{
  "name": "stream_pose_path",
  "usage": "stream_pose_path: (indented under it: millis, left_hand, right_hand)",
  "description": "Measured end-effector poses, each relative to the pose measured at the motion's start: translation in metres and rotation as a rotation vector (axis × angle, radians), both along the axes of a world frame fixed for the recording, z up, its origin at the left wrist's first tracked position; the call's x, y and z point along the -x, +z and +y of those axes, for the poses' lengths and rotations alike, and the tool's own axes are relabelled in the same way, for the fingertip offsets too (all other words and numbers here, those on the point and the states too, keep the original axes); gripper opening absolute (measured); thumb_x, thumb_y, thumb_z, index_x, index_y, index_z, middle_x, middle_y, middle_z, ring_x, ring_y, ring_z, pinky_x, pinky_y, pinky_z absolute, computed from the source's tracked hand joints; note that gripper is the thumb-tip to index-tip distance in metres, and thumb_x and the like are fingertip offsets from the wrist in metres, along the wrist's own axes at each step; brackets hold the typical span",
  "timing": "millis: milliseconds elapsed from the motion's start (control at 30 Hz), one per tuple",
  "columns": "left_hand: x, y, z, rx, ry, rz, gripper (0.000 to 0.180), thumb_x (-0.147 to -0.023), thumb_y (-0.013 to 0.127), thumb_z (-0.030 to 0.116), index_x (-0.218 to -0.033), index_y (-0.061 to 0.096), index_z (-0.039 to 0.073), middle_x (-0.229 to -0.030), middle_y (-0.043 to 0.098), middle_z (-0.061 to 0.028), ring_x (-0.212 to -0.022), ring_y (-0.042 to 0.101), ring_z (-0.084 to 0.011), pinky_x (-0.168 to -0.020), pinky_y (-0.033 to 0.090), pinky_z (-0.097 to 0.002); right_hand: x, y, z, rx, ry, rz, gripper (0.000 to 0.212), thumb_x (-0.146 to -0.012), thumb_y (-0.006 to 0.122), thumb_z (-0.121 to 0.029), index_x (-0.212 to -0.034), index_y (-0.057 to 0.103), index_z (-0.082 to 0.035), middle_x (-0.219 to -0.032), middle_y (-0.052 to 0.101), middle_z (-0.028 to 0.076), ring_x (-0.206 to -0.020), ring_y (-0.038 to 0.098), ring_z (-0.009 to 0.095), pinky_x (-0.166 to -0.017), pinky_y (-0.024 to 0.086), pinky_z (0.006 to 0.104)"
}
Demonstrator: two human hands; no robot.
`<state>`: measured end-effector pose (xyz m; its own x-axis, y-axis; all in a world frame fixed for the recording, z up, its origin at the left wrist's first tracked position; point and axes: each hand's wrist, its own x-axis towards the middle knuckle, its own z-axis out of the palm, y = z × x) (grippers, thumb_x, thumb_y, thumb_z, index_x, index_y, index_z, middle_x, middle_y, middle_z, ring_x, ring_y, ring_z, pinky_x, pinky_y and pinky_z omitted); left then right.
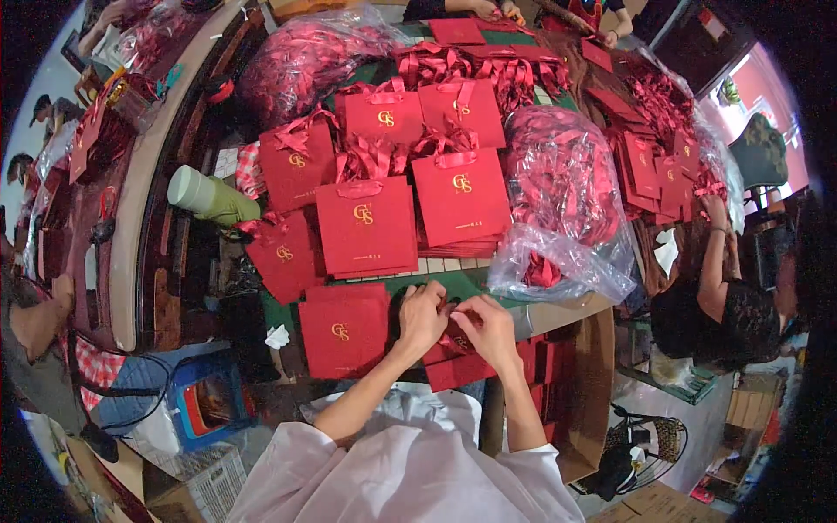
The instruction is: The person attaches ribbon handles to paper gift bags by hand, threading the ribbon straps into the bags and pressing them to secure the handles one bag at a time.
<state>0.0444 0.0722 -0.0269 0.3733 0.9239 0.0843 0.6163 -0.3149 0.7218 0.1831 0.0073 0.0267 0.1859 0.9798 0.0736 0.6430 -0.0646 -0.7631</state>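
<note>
Close in front of me, both hands meet at the upper edge of a red paper bag (449,373) with gold print, tilted at the table's near edge. The fingers of my left hand (424,315) are curled closed beside that edge, and what they grip is hidden. My right hand (490,331) pinches at the bag's top, thumb and forefinger together; any ribbon between them is too small to make out. Just left of my left hand lies a stack of flat red bags (344,336). Beyond stand finished-looking red bags with ribbon handles (366,231) in several piles.
A clear plastic sack of red ribbons (562,187) lies right of the piles, another sack (305,65) at the far left. A green bottle (214,196) stands left. An open cardboard box (593,392) holds red bags at my right. Co-workers sit around, one at right (719,314).
</note>
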Motion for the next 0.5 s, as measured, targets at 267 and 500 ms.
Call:
stream_pose_path:
  millis: [267,500]
  left_hand:
    - [0.009,0.016,-0.004,-0.037,-0.006,-0.128,0.013,-0.078,0.074,0.01,-0.084,0.066,0.002,-0.077,0.067,-0.0092,-0.07,0.062,-0.0274,-0.067,0.048,-0.0368]
    - [0.014,0.023,0.0,0.487,-0.029,-0.485,0.033,-0.078,0.081,0.016,-0.101,0.061,0.002,-0.076,0.072,-0.0076,-0.064,0.061,-0.0068,-0.057,0.048,-0.0253]
  right_hand:
    - [0.001,-0.032,0.003,-0.041,-0.085,-0.137,0.014,-0.081,0.071,-0.016,-0.089,0.065,-0.007,-0.083,0.063,0.013,-0.079,0.062,0.035,-0.067,0.049,0.0443]
    - [-0.006,-0.013,0.001,-0.031,-0.063,0.281,0.013,-0.085,0.068,-0.008,-0.095,0.068,0.0,-0.087,0.068,0.014,-0.08,0.067,0.025,-0.071,0.052,0.032]
